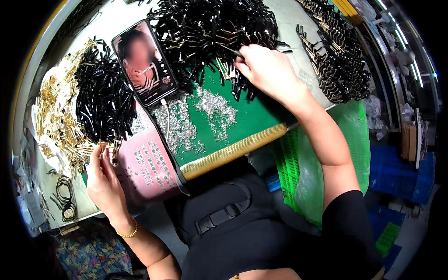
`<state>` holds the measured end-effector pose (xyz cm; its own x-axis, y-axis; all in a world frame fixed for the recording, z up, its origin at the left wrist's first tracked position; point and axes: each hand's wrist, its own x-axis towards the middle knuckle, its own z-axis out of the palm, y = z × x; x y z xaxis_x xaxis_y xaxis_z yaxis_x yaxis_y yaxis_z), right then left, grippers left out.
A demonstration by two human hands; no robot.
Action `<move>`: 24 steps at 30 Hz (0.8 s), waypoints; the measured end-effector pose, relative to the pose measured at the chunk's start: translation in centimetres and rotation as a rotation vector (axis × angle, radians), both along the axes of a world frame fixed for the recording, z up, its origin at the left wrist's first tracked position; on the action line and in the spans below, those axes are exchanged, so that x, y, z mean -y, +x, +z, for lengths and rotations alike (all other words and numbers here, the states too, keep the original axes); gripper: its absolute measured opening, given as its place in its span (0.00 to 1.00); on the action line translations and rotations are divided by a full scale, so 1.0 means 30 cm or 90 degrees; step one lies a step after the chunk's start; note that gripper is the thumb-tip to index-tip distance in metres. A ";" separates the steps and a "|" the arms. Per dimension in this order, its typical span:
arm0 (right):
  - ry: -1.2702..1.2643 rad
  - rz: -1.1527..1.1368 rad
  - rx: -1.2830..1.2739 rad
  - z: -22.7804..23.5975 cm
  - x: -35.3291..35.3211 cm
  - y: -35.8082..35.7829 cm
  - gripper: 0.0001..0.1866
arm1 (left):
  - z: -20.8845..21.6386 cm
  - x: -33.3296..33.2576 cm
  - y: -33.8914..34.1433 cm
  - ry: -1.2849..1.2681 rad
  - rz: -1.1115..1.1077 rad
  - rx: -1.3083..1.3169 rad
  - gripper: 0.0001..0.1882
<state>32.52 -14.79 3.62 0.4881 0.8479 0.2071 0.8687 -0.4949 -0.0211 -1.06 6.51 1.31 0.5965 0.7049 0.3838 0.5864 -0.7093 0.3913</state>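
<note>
My right hand [267,67] is closed round a slim dark pointed tool [233,51], whose tip reaches into a big heap of black pieces with gold-coloured metal ends, like eyeglass temples [219,28]. On the left, my left hand [105,179] has its fingertips bent together at the lower edge of a pile of thin gold-coloured metal pieces [60,109]. What lies between those fingertips is too small to make out. Beside that pile is a bundle of glossy black tips [102,88]. Many tiny silver bits [214,109] are scattered over the green mat [252,112].
A phone [144,65] playing a video leans between the heaps, its white cable [168,119] running down. A pink printed sheet [147,165] lies left of a yellow edge strip [233,151]. More black temples [338,56] are at right; a green crate [289,168] stands below.
</note>
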 end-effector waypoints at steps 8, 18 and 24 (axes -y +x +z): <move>-0.057 0.026 -0.109 0.074 0.054 -0.011 0.13 | -0.006 0.124 0.003 -0.185 -0.013 0.145 0.10; 0.216 0.084 -0.828 0.174 0.146 -0.311 0.09 | 0.055 0.343 0.085 -0.380 -0.389 0.163 0.06; 0.355 -0.070 -1.097 0.122 0.113 -0.444 0.05 | 0.004 0.415 0.101 -0.446 -0.388 0.206 0.07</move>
